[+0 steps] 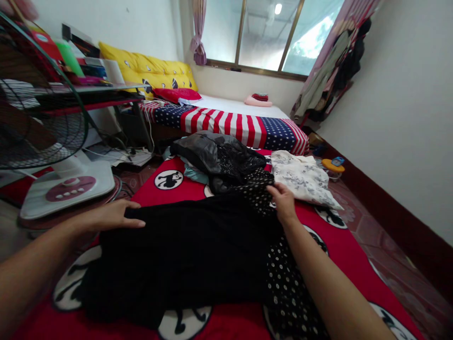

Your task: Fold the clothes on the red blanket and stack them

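A black garment [198,250] lies spread out on a red blanket [155,191] printed with white circles and black sheep figures. White-dotted black fabric [288,283] extends from its right end, both toward me and away from me. My left hand [118,216] rests at the garment's far left corner, thumb and fingers apart. At the far right end, my right hand [285,200] pinches the dotted part between thumb and fingers. Just beyond lies a heap of dark clothes [219,153], with a light blue piece beneath. A folded white floral garment [300,177] sits right of the heap.
On the left stands a fan [71,184] with a round guard, before a cluttered desk [102,87]. A bed [226,123] with a stars-and-stripes cover runs below the window. Clothes [332,75] hang by the right wall. An orange-topped stool [332,165] stands near that wall.
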Demonstrator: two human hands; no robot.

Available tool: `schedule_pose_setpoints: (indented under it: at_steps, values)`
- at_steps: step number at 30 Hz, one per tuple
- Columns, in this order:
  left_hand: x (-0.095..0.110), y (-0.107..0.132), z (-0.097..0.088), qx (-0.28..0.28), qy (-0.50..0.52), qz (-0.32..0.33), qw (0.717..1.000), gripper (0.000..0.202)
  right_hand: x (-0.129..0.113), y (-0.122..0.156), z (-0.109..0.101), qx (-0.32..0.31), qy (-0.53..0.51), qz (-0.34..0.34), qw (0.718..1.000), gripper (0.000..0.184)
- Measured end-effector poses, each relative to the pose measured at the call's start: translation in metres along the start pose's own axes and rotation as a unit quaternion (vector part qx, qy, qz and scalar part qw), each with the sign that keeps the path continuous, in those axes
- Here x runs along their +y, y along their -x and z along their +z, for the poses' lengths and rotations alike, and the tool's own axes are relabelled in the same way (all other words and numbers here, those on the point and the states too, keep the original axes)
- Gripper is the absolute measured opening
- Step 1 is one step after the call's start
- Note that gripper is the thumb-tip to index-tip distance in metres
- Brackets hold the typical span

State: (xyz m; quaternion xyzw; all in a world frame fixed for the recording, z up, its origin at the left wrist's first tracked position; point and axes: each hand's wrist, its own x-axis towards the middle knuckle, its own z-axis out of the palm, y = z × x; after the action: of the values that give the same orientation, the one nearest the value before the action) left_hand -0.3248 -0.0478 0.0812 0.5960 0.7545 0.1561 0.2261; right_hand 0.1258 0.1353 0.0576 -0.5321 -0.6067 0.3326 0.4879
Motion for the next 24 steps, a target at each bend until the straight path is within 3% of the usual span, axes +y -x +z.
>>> schedule_pose_setpoints:
  at_steps: [2,4,6,8,10,12,14,16,18,20,21,22,24]
  values:
    - [0.003,0.01,-0.005,0.072,0.042,0.0,0.997,0.046,-0.005,0.002,-0.023,0.158,-0.111,-0.043,0.98,0.024]
    - [0.006,0.02,-0.007,0.129,0.056,0.034,0.99,0.038,-0.006,0.006,-0.044,0.229,-0.194,-0.038,0.953,0.023]
    - [0.01,0.03,-0.002,0.087,0.04,0.101,0.99,0.027,-0.004,0.015,-0.061,0.174,-0.201,0.027,0.964,0.026]
    - [0.012,0.041,0.007,-0.034,0.008,0.146,0.989,0.019,-0.001,0.027,-0.075,0.096,-0.171,0.096,0.976,0.029]
    - [0.013,0.052,0.013,-0.133,-0.022,0.138,0.981,0.019,0.002,0.038,-0.091,0.058,-0.149,0.127,0.979,0.031]
    - [0.012,0.061,0.012,-0.18,-0.037,0.112,0.977,0.022,0.001,0.044,-0.11,0.035,-0.132,0.135,0.981,0.031]
    - [0.012,0.065,0.001,-0.181,-0.048,0.107,0.977,0.021,-0.004,0.041,-0.127,0.005,-0.109,0.148,0.983,0.03]
    - [0.016,0.059,-0.017,-0.1,-0.062,0.119,0.986,0.018,-0.015,0.026,-0.136,-0.008,-0.098,0.148,0.984,0.028]
    - [0.024,0.044,-0.034,0.085,-0.082,0.121,0.986,0.016,-0.029,0.002,-0.13,0.011,-0.121,0.111,0.986,0.026]
    - [0.039,0.023,-0.042,0.276,-0.108,0.112,0.948,0.019,-0.039,-0.025,-0.109,0.037,-0.166,0.041,0.985,0.029]
    - [0.048,0.012,-0.041,0.339,-0.123,0.106,0.927,0.028,-0.041,-0.037,-0.094,0.039,-0.184,-0.004,0.982,0.036]
    - [0.057,0.002,-0.037,0.367,-0.136,0.103,0.914,0.041,-0.04,-0.047,-0.077,0.035,-0.186,-0.027,0.982,0.045]
    - [0.073,-0.016,-0.017,0.36,-0.151,0.103,0.915,0.057,-0.032,-0.056,-0.046,0.045,-0.141,0.006,0.989,0.051]
